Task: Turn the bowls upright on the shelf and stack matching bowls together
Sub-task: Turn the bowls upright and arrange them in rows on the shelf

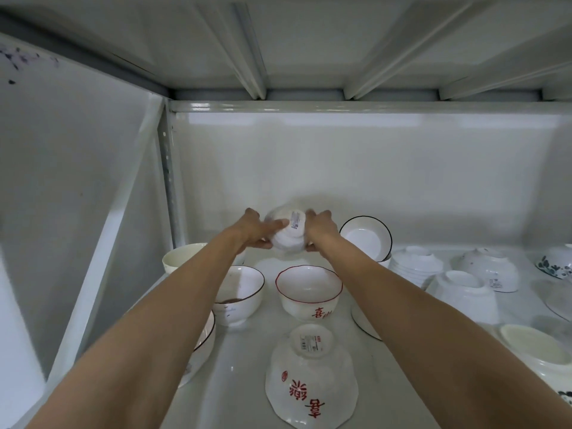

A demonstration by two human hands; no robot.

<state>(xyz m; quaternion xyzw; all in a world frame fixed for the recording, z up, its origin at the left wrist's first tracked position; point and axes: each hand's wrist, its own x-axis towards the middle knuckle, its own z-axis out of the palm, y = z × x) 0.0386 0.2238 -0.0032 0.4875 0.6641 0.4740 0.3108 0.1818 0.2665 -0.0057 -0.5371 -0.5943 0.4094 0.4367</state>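
Bowl held: white bowl with a label on its foot, lifted above the shelf near the back wall, base tilted toward the camera.
Left hand: grasping the bowl's 9 o'clock side.
Right hand: grasping its 3 o'clock side.
Upright: red-rimmed bowl at 6 o'clock of the held one; dark-rimmed bowl just beside it at 9 o'clock.
Upside down: red-lettered bowl nearest the camera; white bowls at 3 o'clock.

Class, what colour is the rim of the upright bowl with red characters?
Red, on the upright bowl, head view.
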